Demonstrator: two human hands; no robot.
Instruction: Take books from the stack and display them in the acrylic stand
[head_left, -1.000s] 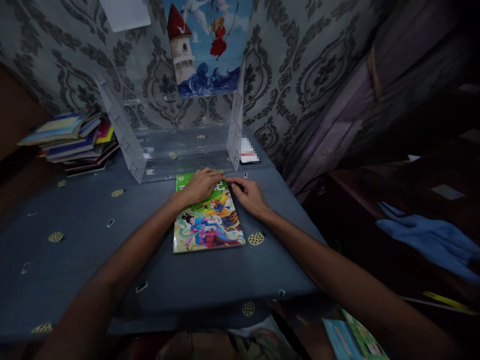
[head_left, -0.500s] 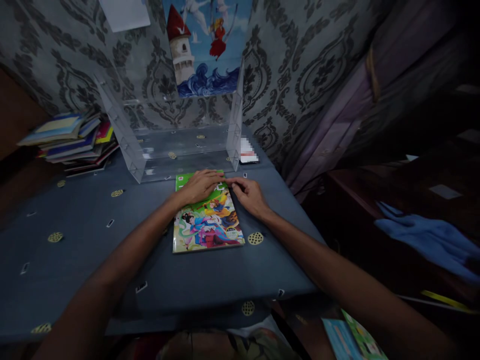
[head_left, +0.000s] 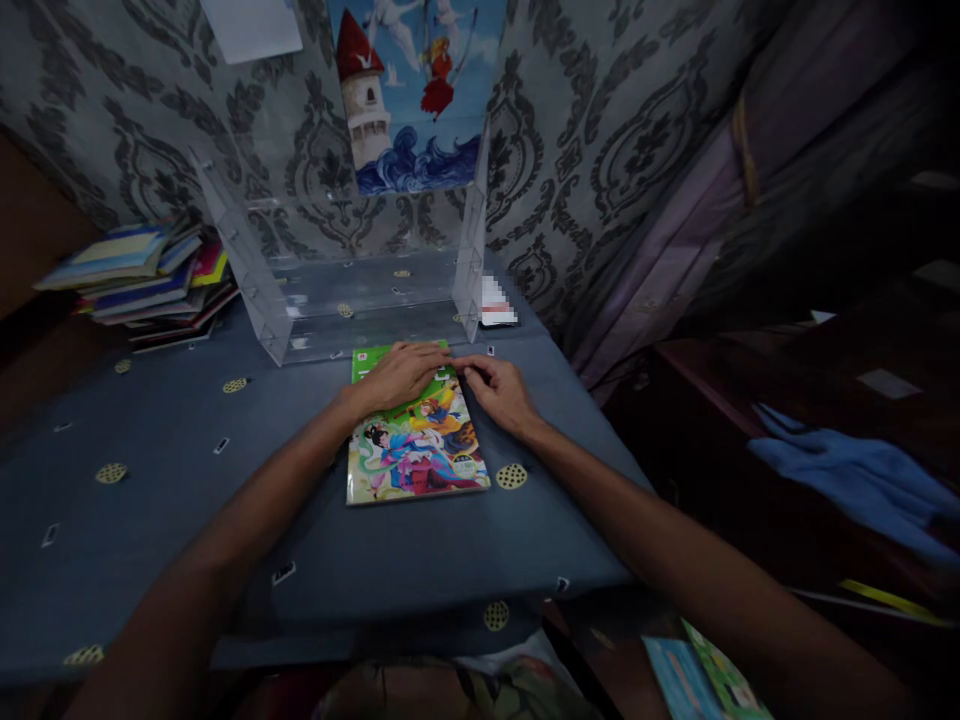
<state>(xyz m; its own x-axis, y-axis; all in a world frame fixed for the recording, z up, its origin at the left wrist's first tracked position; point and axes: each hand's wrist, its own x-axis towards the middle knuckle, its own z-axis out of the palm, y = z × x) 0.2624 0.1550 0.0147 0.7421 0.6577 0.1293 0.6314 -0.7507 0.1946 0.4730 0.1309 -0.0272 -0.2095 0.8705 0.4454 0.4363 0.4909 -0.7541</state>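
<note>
1 flat left hand lies on a book atop blue-grey cloth; the right hand, half-open, is at its corner. Patterned wallpaper rises behind.

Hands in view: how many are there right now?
2. The left hand lies on the upper part of the green-topped book; the right hand is at its upper right edge. No others show.

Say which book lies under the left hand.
The green-topped illustrated book, flat before the clear plastic rack; the left hand rests on it. No hand touches the stacked books or the lower-right booklets.
</note>
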